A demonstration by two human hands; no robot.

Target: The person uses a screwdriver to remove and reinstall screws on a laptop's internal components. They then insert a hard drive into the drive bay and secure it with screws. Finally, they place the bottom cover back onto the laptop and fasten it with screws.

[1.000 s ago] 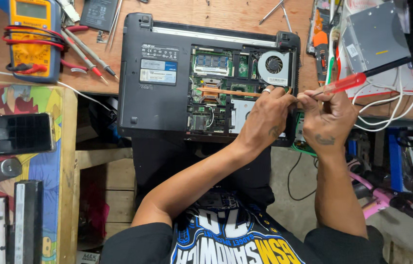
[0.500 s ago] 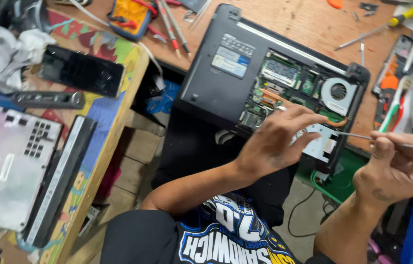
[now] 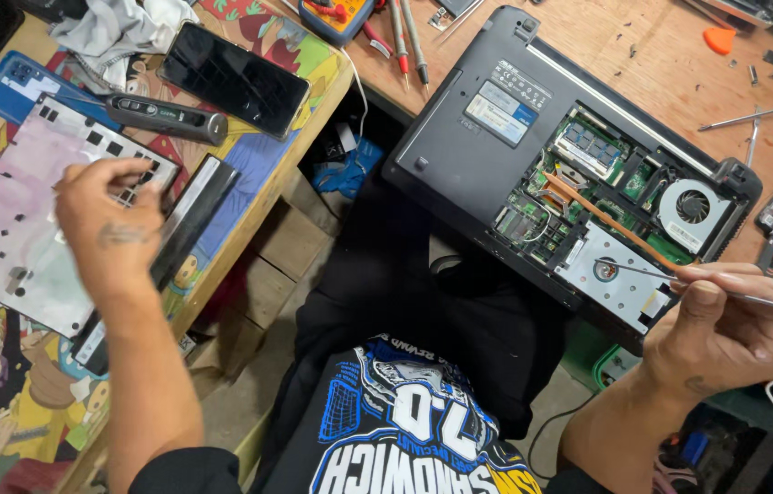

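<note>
A black laptop (image 3: 487, 137) lies bottom-up on the wooden bench with its cover off, showing the circuit board, a fan (image 3: 693, 209) and a silver drive (image 3: 611, 279). My right hand (image 3: 725, 325) grips a thin screwdriver (image 3: 643, 272) whose tip rests on the silver drive. My left hand (image 3: 112, 220) has reached far left over a pale metal cover plate (image 3: 11, 229) on a colourful mat, fingers pinched near the plate's upper edge; I cannot tell if it holds anything. A black battery bar (image 3: 194, 215) lies just right of that hand.
A dark phone (image 3: 236, 80), a black pen-shaped tool (image 3: 167, 116), a grey cloth (image 3: 121, 32) and a blue case (image 3: 16, 87) lie on the mat. A multimeter with probes (image 3: 391, 27) sits at the top; loose tools and screws (image 3: 757, 114) lie at the right.
My left hand left the laptop and swung left to the metal cover plate. The view turned left. My right hand keeps the screwdriver at the drive.
</note>
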